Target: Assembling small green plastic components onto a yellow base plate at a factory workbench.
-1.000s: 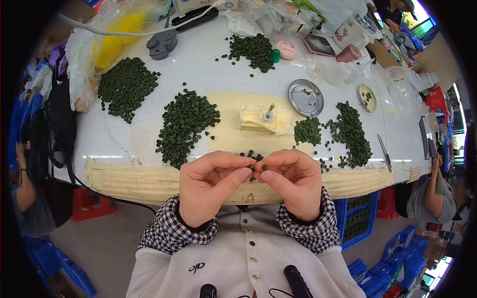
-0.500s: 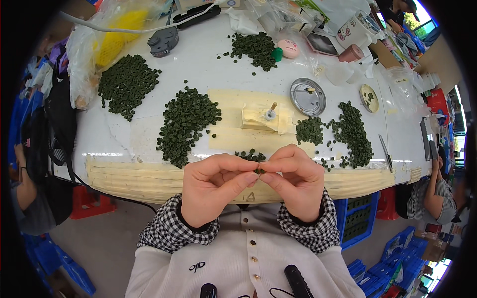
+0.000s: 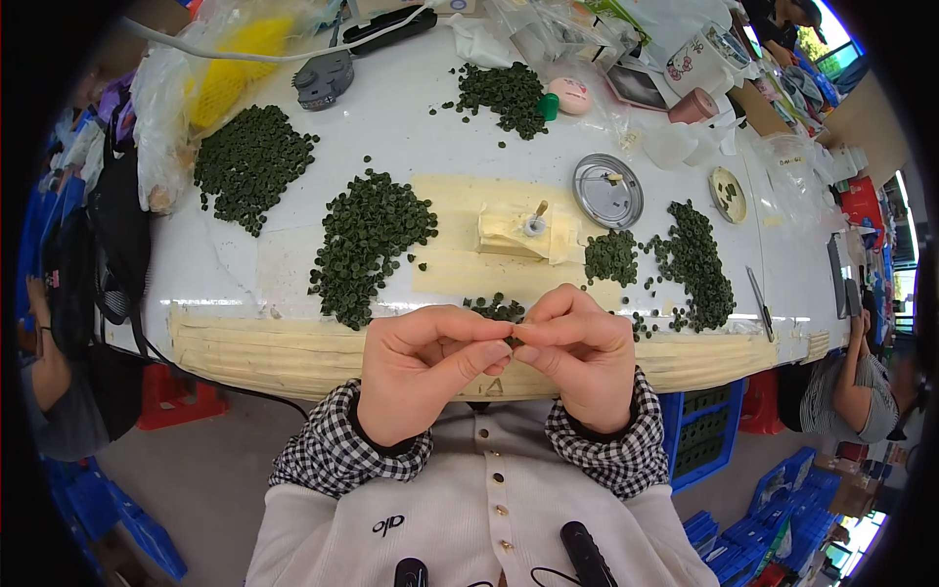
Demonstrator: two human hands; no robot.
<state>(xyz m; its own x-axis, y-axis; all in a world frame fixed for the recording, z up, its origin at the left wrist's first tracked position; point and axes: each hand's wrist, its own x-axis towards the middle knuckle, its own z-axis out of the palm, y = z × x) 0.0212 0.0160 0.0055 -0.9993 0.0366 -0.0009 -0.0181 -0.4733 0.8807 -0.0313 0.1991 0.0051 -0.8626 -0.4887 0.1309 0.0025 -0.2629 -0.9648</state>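
Observation:
My left hand [image 3: 421, 367] and my right hand [image 3: 582, 362] meet over the padded near edge of the table. Thumbs and forefingers of both pinch a tiny dark green piece [image 3: 513, 342], mostly hidden by the fingertips. Just beyond them lies a small cluster of similar pieces [image 3: 494, 306]. A larger heap of round dark green pieces [image 3: 362, 245] spreads left of my hands; to the right are a small heap [image 3: 610, 257] and a long one [image 3: 698, 269]. A tape-wrapped block [image 3: 504, 240] with a short upright peg stands beyond my hands.
Two more green heaps lie at the far left [image 3: 252, 161] and far middle [image 3: 501, 96]. A round metal dish [image 3: 592, 205], a small cream dish [image 3: 727, 186] and a slim pointed tool [image 3: 759, 303] are on the right. A blue crate [image 3: 706, 465] stands below the table edge.
Both hands stay pinched together at nearly the same place. The fingertips have shifted very slightly, and less of the green piece shows between them.

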